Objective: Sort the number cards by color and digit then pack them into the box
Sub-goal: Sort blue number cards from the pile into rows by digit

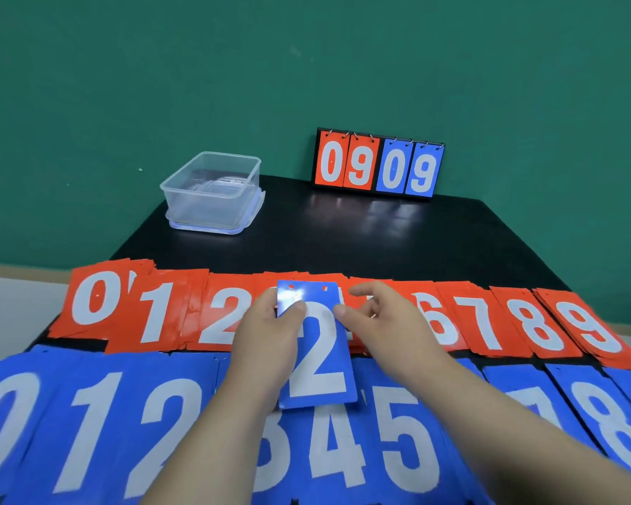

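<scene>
Grip on blue 2 card [316, 355] by left hand [266, 333]: thumb [294, 309] pressed flat on the card's face near its top left corner, other fingers curled out of sight behind it. Card upright, lifted clear of the table, face toward the camera, two punched holes along its top edge just above the thumb.

Right hand [383, 322] just right of the card, thumb tip touching the card's right edge; remaining fingers loosely bent and spread, not closed on anything, hovering over the red piles.

Just beyond the fingertips of both hands: row of red number cards [485, 322] in overlapping piles, with 0, 1, 2 left of the left fingers and 6, 7, 8, 9 right of the right fingers. Middle piles hidden behind hands and card.

Nearer than the fingers, under both forearms: row of blue number cards [88, 413] lying flat on black table [343, 235], digits 0, 1, 2, 3, 4, 5 and 8 readable.

Well beyond the left fingers, slightly to their left: clear plastic box [183, 202], open, standing on its lid [234, 230].

Well beyond the right fingers, against green wall [124, 85]: flip scoreboard [377, 165], upright, showing red 09 and blue 09.
</scene>
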